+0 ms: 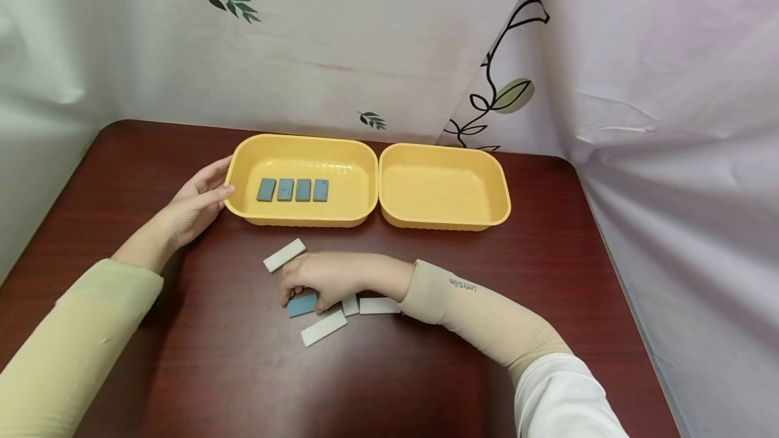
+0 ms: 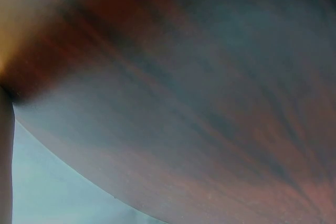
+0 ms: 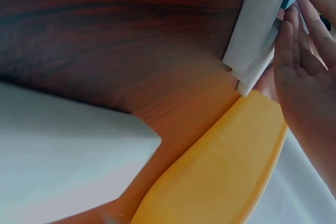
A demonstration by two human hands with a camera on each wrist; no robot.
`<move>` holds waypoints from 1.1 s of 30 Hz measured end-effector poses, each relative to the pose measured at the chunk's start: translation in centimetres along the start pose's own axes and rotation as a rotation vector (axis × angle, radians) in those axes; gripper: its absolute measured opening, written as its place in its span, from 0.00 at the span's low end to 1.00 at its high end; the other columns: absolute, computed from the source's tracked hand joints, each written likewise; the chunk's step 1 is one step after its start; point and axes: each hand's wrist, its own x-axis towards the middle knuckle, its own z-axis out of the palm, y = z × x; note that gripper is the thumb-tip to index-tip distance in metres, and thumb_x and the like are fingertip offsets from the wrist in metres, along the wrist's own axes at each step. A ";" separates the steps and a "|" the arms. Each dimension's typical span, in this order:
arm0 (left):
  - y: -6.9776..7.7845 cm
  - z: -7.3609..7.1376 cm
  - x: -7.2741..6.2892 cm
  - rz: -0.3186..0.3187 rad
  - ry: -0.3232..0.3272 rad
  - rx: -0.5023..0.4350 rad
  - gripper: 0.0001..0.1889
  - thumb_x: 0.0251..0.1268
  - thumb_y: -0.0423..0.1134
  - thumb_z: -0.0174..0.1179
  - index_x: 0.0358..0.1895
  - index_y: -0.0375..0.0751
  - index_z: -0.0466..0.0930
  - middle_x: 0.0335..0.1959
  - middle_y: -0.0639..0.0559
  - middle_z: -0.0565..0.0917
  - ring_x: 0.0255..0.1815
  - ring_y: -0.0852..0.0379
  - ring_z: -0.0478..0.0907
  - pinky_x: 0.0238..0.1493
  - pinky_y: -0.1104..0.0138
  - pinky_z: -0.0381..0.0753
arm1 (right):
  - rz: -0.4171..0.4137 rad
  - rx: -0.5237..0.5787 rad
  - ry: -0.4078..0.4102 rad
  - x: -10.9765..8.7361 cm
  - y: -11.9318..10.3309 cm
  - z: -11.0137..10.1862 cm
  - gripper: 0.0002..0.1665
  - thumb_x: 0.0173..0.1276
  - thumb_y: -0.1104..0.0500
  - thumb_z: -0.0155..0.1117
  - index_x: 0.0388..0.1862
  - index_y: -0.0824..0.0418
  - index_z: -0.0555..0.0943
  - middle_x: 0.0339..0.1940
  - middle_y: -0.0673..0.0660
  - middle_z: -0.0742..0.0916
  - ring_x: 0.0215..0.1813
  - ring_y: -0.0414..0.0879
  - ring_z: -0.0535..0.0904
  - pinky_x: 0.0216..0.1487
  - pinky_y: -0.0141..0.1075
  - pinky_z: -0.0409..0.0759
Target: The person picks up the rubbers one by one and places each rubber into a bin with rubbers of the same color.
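At the back left, my left hand (image 1: 197, 203) grips the left end of a yellow plastic bin (image 1: 304, 222), its thumb over the rim and fingers along the outer wall. Four-sided blue-grey blocks (image 1: 285, 190), several in a row, lie inside this bin. My right hand (image 1: 337, 277) reaches down to the table and pinches a flat blue block (image 1: 302, 305) between thumb and fingers. Around it lie white blocks: one above (image 1: 285, 255), one below (image 1: 324, 328), one to the right (image 1: 379, 306) partly under the wrist, and one (image 1: 349, 305) mostly hidden by the hand.
A second yellow bin (image 1: 444, 225) stands against the right end of the first, with nothing inside. Both are near the back edge of the dark red wooden table (image 1: 255, 384). Pale patterned curtains (image 1: 304, 53) hang behind and at the sides. The left wrist view is mostly blurred tabletop.
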 end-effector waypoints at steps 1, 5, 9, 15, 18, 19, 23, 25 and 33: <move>0.0 0.0 0.0 0.000 0.000 -0.004 0.27 0.80 0.23 0.50 0.74 0.51 0.67 0.69 0.62 0.74 0.65 0.69 0.77 0.62 0.79 0.79 | -0.006 -0.005 0.000 0.0 0.0 0.0 0.27 0.62 0.69 0.78 0.60 0.56 0.86 0.59 0.50 0.86 0.62 0.41 0.77 0.64 0.21 0.70; 0.0 0.1 0.0 0.006 -0.002 -0.016 0.27 0.80 0.22 0.50 0.74 0.51 0.68 0.69 0.62 0.75 0.66 0.69 0.77 0.62 0.78 0.79 | -0.022 -0.032 0.007 0.2 0.2 0.3 0.27 0.61 0.70 0.77 0.59 0.55 0.86 0.58 0.49 0.87 0.62 0.42 0.77 0.65 0.22 0.70; -0.1 0.0 -0.1 0.003 -0.003 -0.009 0.27 0.80 0.23 0.50 0.75 0.51 0.67 0.69 0.62 0.74 0.66 0.69 0.77 0.62 0.79 0.79 | -0.019 -0.046 0.007 0.3 0.3 0.4 0.27 0.61 0.69 0.77 0.60 0.55 0.86 0.58 0.49 0.87 0.62 0.41 0.77 0.66 0.23 0.70; 0.0 0.0 0.0 -0.006 -0.001 0.002 0.27 0.80 0.23 0.50 0.76 0.50 0.65 0.70 0.62 0.73 0.66 0.69 0.76 0.62 0.79 0.78 | -0.016 -0.075 0.001 0.4 0.2 0.5 0.27 0.63 0.69 0.76 0.61 0.54 0.86 0.60 0.49 0.87 0.64 0.42 0.77 0.68 0.26 0.71; 0.0 0.0 0.0 -0.011 0.001 0.009 0.28 0.81 0.24 0.51 0.76 0.50 0.64 0.70 0.62 0.73 0.66 0.69 0.76 0.62 0.79 0.78 | -0.014 -0.086 -0.002 0.4 0.1 0.5 0.27 0.63 0.68 0.76 0.61 0.53 0.86 0.60 0.48 0.87 0.65 0.42 0.77 0.68 0.26 0.71; 0.0 0.0 0.0 -0.013 0.001 0.011 0.28 0.80 0.24 0.51 0.76 0.50 0.64 0.70 0.62 0.73 0.66 0.69 0.76 0.62 0.79 0.78 | -0.012 -0.084 -0.002 0.4 0.0 0.5 0.27 0.63 0.68 0.76 0.61 0.54 0.86 0.60 0.49 0.87 0.65 0.42 0.77 0.67 0.26 0.71; 0.0 0.0 0.0 -0.012 0.001 0.007 0.27 0.80 0.24 0.51 0.76 0.50 0.65 0.69 0.63 0.73 0.66 0.69 0.76 0.62 0.79 0.78 | 0.000 -0.083 0.007 0.4 0.0 0.5 0.26 0.63 0.67 0.77 0.60 0.54 0.87 0.60 0.48 0.87 0.64 0.41 0.77 0.66 0.24 0.71; 0.0 0.0 0.0 -0.010 -0.002 0.003 0.27 0.80 0.24 0.50 0.75 0.50 0.65 0.69 0.62 0.74 0.66 0.69 0.76 0.62 0.79 0.78 | 0.004 -0.079 0.011 0.4 0.0 0.5 0.26 0.62 0.67 0.78 0.60 0.54 0.87 0.60 0.48 0.87 0.64 0.41 0.77 0.65 0.23 0.71; 0.1 0.0 0.0 0.000 -0.007 -0.006 0.27 0.80 0.23 0.50 0.75 0.51 0.67 0.69 0.62 0.74 0.66 0.68 0.77 0.62 0.79 0.78 | 0.025 -0.076 0.028 0.5 0.2 0.7 0.27 0.61 0.64 0.81 0.59 0.53 0.86 0.58 0.46 0.87 0.60 0.38 0.77 0.61 0.20 0.70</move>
